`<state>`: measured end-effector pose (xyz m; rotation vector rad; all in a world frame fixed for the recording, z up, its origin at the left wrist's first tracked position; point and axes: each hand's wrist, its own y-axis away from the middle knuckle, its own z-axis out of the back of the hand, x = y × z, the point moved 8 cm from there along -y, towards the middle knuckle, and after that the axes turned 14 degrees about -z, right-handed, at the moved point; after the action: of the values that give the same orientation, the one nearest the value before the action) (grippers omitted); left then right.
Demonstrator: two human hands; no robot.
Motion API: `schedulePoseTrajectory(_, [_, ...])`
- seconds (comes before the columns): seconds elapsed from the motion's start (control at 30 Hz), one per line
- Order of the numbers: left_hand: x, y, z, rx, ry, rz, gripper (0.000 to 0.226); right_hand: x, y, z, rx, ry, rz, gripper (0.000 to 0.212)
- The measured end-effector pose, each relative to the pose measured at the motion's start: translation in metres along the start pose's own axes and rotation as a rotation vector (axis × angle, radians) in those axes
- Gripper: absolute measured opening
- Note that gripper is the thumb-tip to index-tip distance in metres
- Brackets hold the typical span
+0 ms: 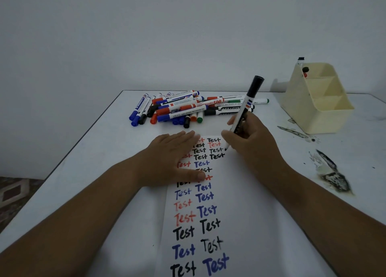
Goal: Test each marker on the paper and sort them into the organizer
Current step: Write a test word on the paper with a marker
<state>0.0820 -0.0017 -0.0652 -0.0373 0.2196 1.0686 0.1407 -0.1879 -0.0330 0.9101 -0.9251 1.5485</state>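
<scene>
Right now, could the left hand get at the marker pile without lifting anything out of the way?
Probably yes: the left hand lies flat on the paper, holding nothing, and bare table separates it from the marker pile.

A white tabletop fills the lower part of the view, its dark edge running diagonally down the side left of the fingers. To the right of the fingers its surface is marred by dark stains: a large smudged black-and-grey patch nearer the viewer, and a thinner dark streak farther back with a few small specks just beside it. Beyond the fingers rises a plain pale wall, and far to their left, below the tabletop's edge, shows a patch of patterned floor in brown and cream.
</scene>
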Motion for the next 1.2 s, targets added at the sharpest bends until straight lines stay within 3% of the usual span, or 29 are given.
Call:
schedulePoseTrajectory(0.1, [0.003, 0.006, 0.013, -0.198, 0.272, 0.067, 0.114, 0.005, 0.001, 0.001, -0.059, 0.138, 0.123, 0.034])
schedulePoseTrajectory(0.2, [0.003, 0.018, 0.034, -0.475, 0.433, 0.076, 0.112, 0.013, 0.006, 0.001, -0.165, 0.338, 0.3, 0.036])
schedulePoseTrajectory(0.3, [-0.002, 0.028, 0.051, -0.691, 0.395, 0.032, 0.105, 0.015, 0.006, -0.001, -0.24, 0.563, 0.36, 0.035])
schedulePoseTrajectory(0.4, [-0.008, 0.029, 0.06, -0.77, 0.218, -0.017, 0.088, 0.017, 0.008, -0.001, -0.278, 0.647, 0.354, 0.034])
schedulePoseTrajectory(0.67, [-0.019, 0.029, 0.067, -0.767, -0.044, -0.069, 0.045, 0.026, 0.022, -0.009, -0.335, 0.739, 0.47, 0.028])
schedulePoseTrajectory(0.8, [-0.013, 0.021, 0.058, -0.63, -0.032, -0.019, 0.051, 0.025, 0.021, -0.01, -0.323, 0.745, 0.447, 0.031])
schedulePoseTrajectory(1.0, [-0.017, 0.017, 0.053, -0.558, -0.108, -0.055, 0.04, 0.03, 0.026, -0.011, -0.349, 0.779, 0.515, 0.024])
schedulePoseTrajectory(1.2, [-0.019, 0.005, 0.039, -0.325, -0.045, 0.014, 0.036, 0.029, 0.026, -0.011, -0.356, 0.817, 0.559, 0.023])
